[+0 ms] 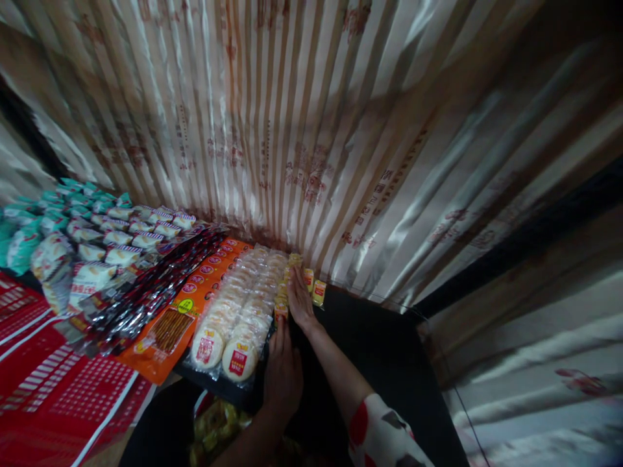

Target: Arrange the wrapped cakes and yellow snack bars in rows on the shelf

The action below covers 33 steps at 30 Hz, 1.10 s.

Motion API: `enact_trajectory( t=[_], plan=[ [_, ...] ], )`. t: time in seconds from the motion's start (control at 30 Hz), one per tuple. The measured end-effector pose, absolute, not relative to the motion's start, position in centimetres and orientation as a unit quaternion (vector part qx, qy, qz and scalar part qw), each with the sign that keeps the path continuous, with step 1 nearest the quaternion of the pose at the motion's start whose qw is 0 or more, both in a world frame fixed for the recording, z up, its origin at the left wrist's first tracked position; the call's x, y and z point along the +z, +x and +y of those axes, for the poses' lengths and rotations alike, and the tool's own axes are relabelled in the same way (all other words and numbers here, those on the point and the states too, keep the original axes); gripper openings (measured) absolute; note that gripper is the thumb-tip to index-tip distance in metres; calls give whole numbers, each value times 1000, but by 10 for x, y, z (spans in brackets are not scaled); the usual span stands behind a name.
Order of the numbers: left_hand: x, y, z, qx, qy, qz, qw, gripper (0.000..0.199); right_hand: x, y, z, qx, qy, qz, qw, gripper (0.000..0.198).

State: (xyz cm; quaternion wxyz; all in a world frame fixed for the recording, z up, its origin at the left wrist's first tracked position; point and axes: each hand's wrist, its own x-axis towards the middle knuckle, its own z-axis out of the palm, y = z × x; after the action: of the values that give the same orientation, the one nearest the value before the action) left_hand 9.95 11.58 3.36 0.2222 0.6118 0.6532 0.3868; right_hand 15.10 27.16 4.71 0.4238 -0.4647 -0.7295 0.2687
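Note:
A row of small yellow packets (282, 293) with red print stands on the black table, beside two rows of round rice crackers (241, 359) in clear wrappers. My right hand (300, 299) lies flat along the right side of the yellow packets, fingers straight and pointing to the back. At the row's front end, my left hand (283, 373) touches the nearest packet with outstretched fingertips. Two loose yellow packets (318, 293) lie just right of my right hand. Neither hand is closed around anything.
Left of the crackers are orange snack packs (168, 337), dark red shiny packs (150, 292), white packs (92, 280) and green packs (24, 250). Red baskets (73, 395) stand at lower left. Yellow packets (217, 425) lie below the black table (384, 350). A printed curtain (272, 117) hangs behind.

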Motion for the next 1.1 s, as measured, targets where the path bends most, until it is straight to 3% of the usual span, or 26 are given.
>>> enact_trajectory(
  t=[0.23, 0.63, 0.9, 1.1],
  plan=[
    [36, 99, 117, 375, 599, 664, 244, 55, 30, 131, 273, 363, -466, -624, 511, 71],
    [33, 99, 116, 414, 593, 647, 241, 54, 35, 125, 271, 382, -452, -566, 574, 64],
    [33, 98, 117, 409, 579, 661, 245, 51, 30, 118, 276, 339, -499, -596, 530, 69],
    [29, 100, 117, 423, 586, 656, 216, 51, 41, 134, 262, 261, -526, -596, 548, 59]
  ],
)
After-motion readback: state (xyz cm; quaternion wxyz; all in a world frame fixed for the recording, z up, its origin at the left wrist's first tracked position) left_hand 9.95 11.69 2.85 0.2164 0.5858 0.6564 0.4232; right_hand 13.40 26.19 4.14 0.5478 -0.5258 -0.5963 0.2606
